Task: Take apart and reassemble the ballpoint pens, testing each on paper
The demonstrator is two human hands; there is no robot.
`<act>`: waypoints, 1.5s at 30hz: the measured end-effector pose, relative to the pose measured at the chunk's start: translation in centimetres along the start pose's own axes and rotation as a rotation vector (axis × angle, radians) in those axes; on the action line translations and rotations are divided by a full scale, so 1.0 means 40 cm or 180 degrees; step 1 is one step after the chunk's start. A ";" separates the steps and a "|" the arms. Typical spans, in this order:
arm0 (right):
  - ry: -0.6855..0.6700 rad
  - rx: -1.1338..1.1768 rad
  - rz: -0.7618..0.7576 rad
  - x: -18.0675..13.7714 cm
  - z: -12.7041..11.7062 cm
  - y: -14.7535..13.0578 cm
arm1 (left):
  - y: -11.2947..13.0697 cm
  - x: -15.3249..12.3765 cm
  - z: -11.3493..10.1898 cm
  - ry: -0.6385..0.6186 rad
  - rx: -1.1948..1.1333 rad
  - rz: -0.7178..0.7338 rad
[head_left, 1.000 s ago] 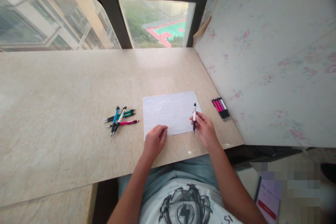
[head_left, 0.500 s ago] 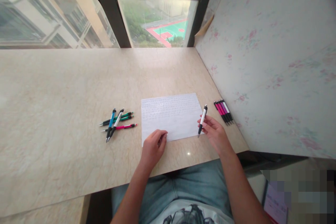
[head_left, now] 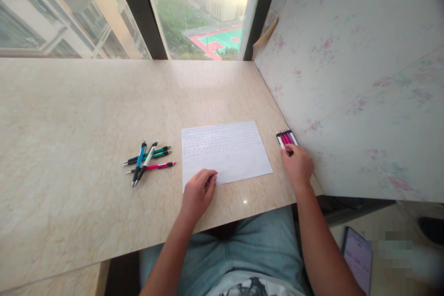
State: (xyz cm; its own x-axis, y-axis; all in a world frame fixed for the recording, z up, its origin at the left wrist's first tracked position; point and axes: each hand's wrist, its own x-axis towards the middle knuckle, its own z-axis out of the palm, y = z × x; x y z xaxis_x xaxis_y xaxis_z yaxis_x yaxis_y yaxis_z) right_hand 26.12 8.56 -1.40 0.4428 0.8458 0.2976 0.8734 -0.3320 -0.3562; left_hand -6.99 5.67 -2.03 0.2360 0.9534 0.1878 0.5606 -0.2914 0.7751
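Observation:
A white sheet of paper (head_left: 225, 150) with faint handwriting lies on the beige desk (head_left: 86, 111). My left hand (head_left: 197, 192) rests at the sheet's near edge, fingers curled in, fingertips touching the paper. My right hand (head_left: 297, 165) has reached right to a tight row of pink, black and white pens (head_left: 286, 138) beside the wall panel. Its fingers are closed over the pens' near ends, on a white and black pen (head_left: 279, 140) at the left side of the row.
Several loose pens (head_left: 147, 160), blue, green, pink and white, lie crossed left of the sheet. A floral-papered panel (head_left: 350, 78) walls the desk's right side. Windows (head_left: 201, 23) run along the back. A phone (head_left: 357, 256) lies low at the right, beside my lap.
My right hand carried the white and black pen from over the sheet's right edge rightward to the row of pens by the wall. My left hand stayed on the paper.

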 end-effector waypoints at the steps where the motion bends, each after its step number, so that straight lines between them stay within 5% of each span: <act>1: 0.0023 -0.0096 0.0039 -0.001 0.004 -0.002 | 0.000 0.000 0.000 0.0003 -0.0008 -0.0002; 45: 0.0279 -0.0537 0.0151 -0.015 0.019 -0.018 | -0.003 0.003 0.002 0.0063 0.0039 0.0012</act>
State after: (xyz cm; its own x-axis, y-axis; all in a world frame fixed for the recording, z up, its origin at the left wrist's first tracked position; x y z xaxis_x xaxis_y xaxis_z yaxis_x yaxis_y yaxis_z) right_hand 25.07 8.62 -2.00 0.4938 0.7903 0.3627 0.8695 -0.4422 -0.2202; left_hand -6.96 5.83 -2.14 0.2224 0.9536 0.2028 0.5693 -0.2959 0.7670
